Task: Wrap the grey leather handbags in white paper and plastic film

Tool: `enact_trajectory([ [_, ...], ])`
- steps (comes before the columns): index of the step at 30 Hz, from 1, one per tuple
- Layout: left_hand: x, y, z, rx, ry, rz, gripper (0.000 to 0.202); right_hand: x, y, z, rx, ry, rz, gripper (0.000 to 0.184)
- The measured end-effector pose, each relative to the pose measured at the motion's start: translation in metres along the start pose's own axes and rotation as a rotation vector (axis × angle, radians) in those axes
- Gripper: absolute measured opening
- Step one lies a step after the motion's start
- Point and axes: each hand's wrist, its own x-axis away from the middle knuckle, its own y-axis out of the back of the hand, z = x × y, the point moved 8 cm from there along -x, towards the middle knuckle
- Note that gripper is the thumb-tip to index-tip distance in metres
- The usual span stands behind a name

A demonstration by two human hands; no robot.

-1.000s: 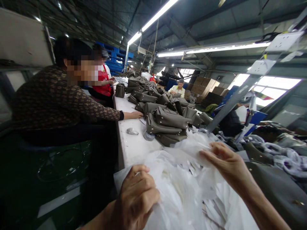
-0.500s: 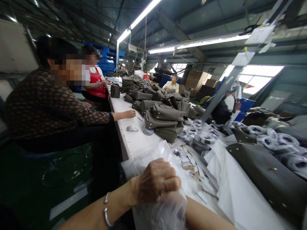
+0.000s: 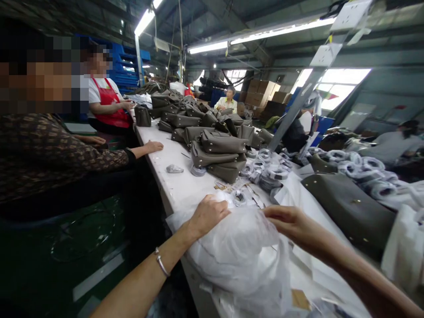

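A translucent white plastic bag (image 3: 238, 256) lies bunched and puffed up at the near end of the white table. My left hand (image 3: 209, 213) is closed on the bag's upper left edge, with a silver bracelet on the wrist. On the other side, my right hand (image 3: 286, 221) pinches the bag's upper right edge between thumb and fingers. Whatever the bag contains cannot be made out through the cloudy film. Just beyond it lie paper scraps and a wrapped ring-shaped coil (image 3: 238, 198).
Grey handbags (image 3: 218, 152) are piled along the table (image 3: 159, 176). Wrapped coils (image 3: 265, 170) lie right of them, near a slanted metal post (image 3: 291, 106). A large grey bag (image 3: 347, 207) rests at right. At left, a co-worker's hand (image 3: 154, 147) touches the table edge.
My right hand, earlier hidden behind the left hand and the plastic, now shows at the bag's right edge. The hands have moved apart and the bag is spread wider. The view has shifted.
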Motion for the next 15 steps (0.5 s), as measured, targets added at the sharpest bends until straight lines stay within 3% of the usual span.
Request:
enact_trajectory([
  [2, -0.002, -0.006, -0.001, 0.007, 0.016, -0.001, 0.021, 0.036, 0.027, -0.022, 0.067, -0.106, -0.247, 0.052],
  [3, -0.002, -0.007, 0.0, 0.008, 0.022, -0.004, 0.02, 0.054, 0.027, -0.035, 0.063, -0.172, -0.31, 0.068],
  [5, -0.002, -0.009, 0.001, 0.009, 0.036, -0.014, 0.019, 0.082, 0.002, -0.058, -0.016, -0.289, -0.343, 0.097],
  [6, -0.001, -0.008, 0.003, 0.005, 0.047, -0.019, 0.018, 0.087, -0.018, -0.067, -0.112, -0.324, -0.318, 0.101],
  [8, 0.003, -0.006, 0.005, 0.01, 0.066, -0.049, 0.019, 0.083, -0.052, -0.075, -0.311, -0.354, -0.285, 0.082],
  [10, 0.009, 0.001, 0.005, 0.069, 0.045, -0.125, 0.022, 0.065, -0.058, -0.069, -0.412, -0.318, -0.309, 0.06],
  [13, 0.022, 0.014, -0.005, 0.23, -0.091, -0.302, 0.027, 0.035, -0.018, -0.044, -0.397, -0.221, -0.469, 0.037],
  [15, 0.032, 0.021, -0.013, 0.299, -0.204, -0.401, 0.028, 0.017, 0.007, -0.021, -0.338, -0.128, -0.552, 0.035],
])
